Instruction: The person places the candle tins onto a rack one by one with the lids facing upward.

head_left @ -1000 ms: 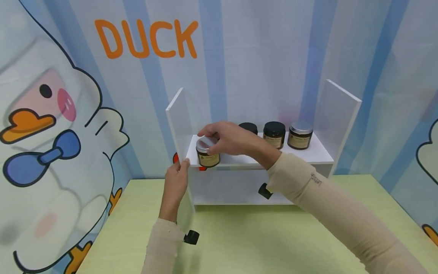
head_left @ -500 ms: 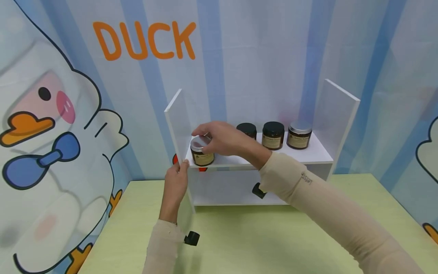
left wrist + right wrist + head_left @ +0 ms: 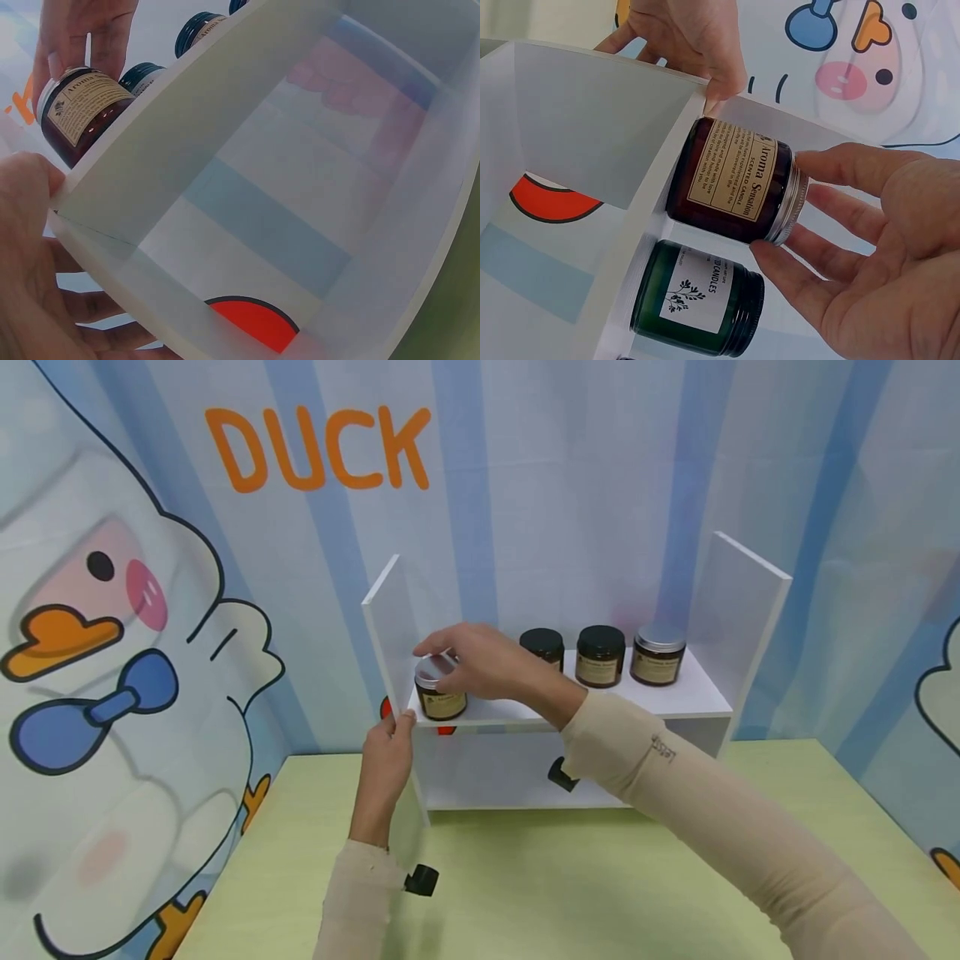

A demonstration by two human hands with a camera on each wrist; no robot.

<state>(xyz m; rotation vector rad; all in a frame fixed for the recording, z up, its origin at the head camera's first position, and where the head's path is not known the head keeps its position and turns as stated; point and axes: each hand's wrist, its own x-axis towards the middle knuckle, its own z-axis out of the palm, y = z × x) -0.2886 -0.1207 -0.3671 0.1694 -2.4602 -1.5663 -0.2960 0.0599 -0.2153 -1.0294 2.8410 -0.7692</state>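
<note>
On the upper board of a white shelf unit point(image 3: 577, 703), an amber scented candle jar point(image 3: 735, 176) with a silver lid stands upright at the left end. My right hand point(image 3: 487, 664) holds it by the lid from above, thumb and fingertips spread round the rim. The jar sits close to the left side panel point(image 3: 390, 627). My left hand point(image 3: 386, 760) grips that panel, thumb at the front corner of the board and fingers on the outer side. Beside the amber jar is a green candle jar point(image 3: 697, 296), hidden behind my right hand in the head view.
Farther right on the upper board stand two black-lidded jars, one partly covered by my hand, the other point(image 3: 600, 656) in full view. A silver-lidded jar point(image 3: 657, 656) is near the right panel point(image 3: 738, 618). The unit stands on a pale green table point(image 3: 525, 885) before a duck-print backdrop.
My right hand has shifted the amber candle jar left along the board, closer to the left panel. My left hand has kept its place on the panel.
</note>
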